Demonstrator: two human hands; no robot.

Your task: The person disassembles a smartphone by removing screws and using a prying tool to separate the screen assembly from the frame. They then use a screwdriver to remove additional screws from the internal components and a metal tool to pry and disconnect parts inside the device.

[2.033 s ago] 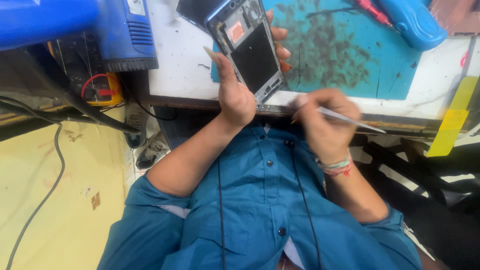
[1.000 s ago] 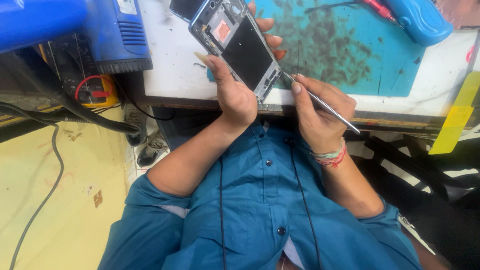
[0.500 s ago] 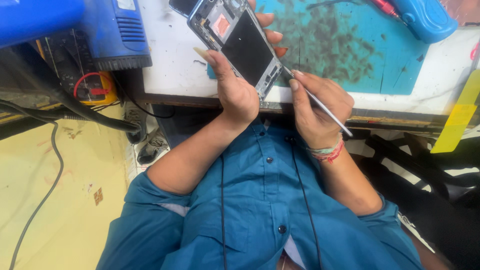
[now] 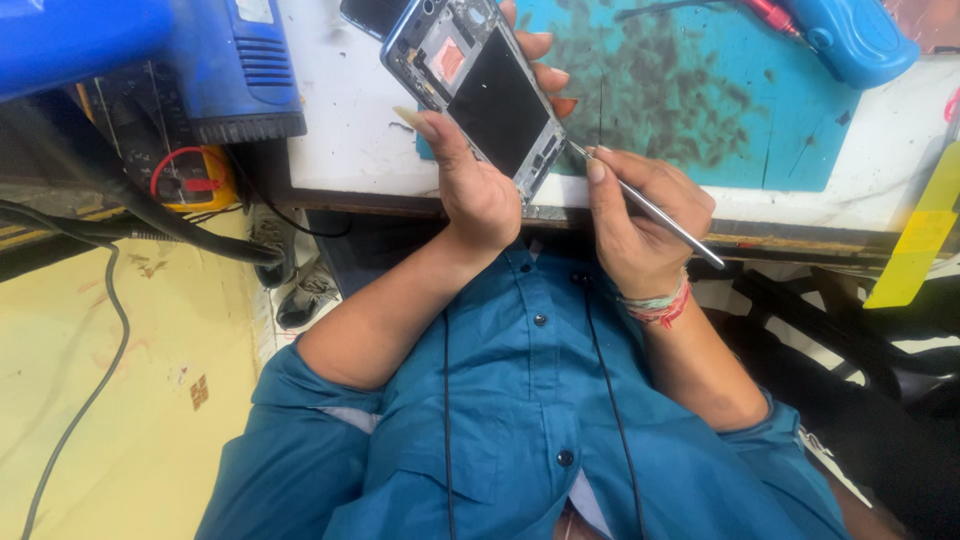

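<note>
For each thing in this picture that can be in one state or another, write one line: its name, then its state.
phone: back cover off, insides showing, tilted, held above the bench
left hand: gripping the phone
right hand: gripping the metal tool
metal tool: tip at the phone's lower edge
blue-handled tool: lying on the teal mat

A teal mat (image 4: 700,110) covers the bench, with what looks like a blue tool (image 4: 850,38) on it.

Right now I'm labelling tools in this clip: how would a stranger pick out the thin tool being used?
Start at the teal mat on the white bench. In front of it the left hand holds an opened phone. The right hand holds the thin metal tool, its tip at the phone's edge; the blue-handled tool is far thicker.
</note>
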